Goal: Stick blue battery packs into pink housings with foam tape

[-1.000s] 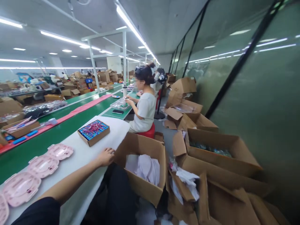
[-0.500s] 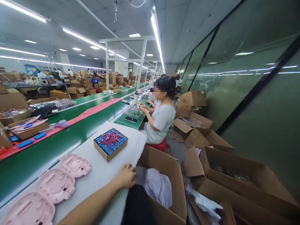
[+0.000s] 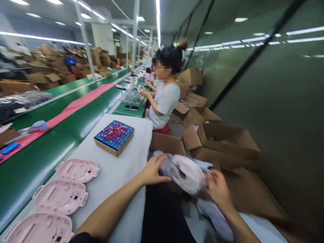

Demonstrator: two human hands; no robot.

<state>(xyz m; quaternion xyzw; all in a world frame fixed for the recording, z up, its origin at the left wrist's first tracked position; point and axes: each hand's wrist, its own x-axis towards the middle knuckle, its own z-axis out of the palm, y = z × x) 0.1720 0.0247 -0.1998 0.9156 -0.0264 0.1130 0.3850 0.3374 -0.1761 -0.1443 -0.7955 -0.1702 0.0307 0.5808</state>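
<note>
Above the open carton, a pale, round plastic part (image 3: 188, 173) with a dark opening and a ribbed rim hangs between my hands. Thin plastic wrapping seems to surround it, though motion blurs it. My right hand (image 3: 219, 189) is closed on its right edge. Reaching in from the left, my left hand (image 3: 154, 170) has thumb and fingers spread at the part's left side; contact is unclear. Three pink plastic shells (image 3: 78, 170) lie in a row on the white foam sheet (image 3: 111, 189). Beyond them sits a cardboard tray (image 3: 115, 136) of blue cells with red wires.
A green conveyor (image 3: 76, 133) with a pink strip (image 3: 81, 101) runs along the left. Ahead, a co-worker (image 3: 164, 98) sits at the bench near a phone (image 3: 131, 107). Open cartons (image 3: 227, 141) crowd the floor at right, beside a glass wall.
My view has turned right and down. My left hand has left the foam's edge for the carton. My right hand has come into view, holding the pale round part.
</note>
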